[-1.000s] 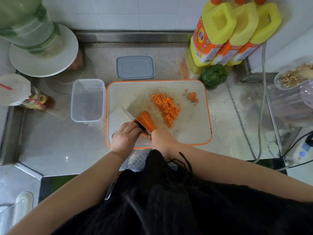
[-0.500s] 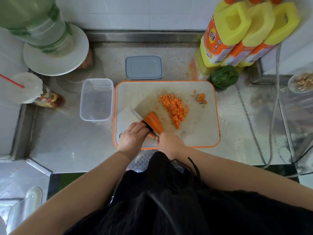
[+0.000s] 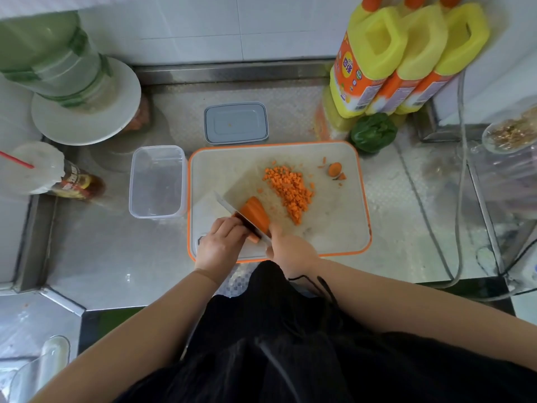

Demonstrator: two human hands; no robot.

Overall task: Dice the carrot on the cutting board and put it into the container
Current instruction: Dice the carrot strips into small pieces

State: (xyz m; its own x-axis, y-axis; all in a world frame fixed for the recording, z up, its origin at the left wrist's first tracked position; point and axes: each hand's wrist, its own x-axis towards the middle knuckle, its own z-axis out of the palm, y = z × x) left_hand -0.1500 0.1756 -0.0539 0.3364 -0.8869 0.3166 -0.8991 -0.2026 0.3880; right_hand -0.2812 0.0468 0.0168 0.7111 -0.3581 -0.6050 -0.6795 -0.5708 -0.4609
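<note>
item: white plastic cutting board with orange rim (image 3: pixel 334 239), centre of the frame, near edge at the counter front, likely so both hands reach it without stretching.

item: uncut orange carrot piece (image 3: pixel 255 212), lower middle of the board. left hand (image 3: pixel 219 245) rests curled on its near end, judged to steady it for the cut. right hand (image 3: pixel 290 251) is wrapped round the handle of a broad steel cleaver (image 3: pixel 232 209); the blade runs lengthwise along the carrot, probably splitting it into strips. the hands sit close together, either side of the blade.

item: heap of small orange carrot dice (image 3: pixel 290 190), just right of the blade, presumably pushed clear of the cutting spot. trimmed carrot end and scraps (image 3: pixel 334 170) lie apart, upper right of the board.

item: clear rectangular plastic container (image 3: pixel 158 181), against the board's left edge, no dice in it; judged handy for scraping dice across. its grey lid (image 3: pixel 236 123) lies above the board.

item: three yellow-and-orange plastic jugs (image 3: pixel 406 59), upper right; labels printed, writing too blurred to read. brown-labelled bottle (image 3: pixel 77 183), left; text unreadable.
</note>
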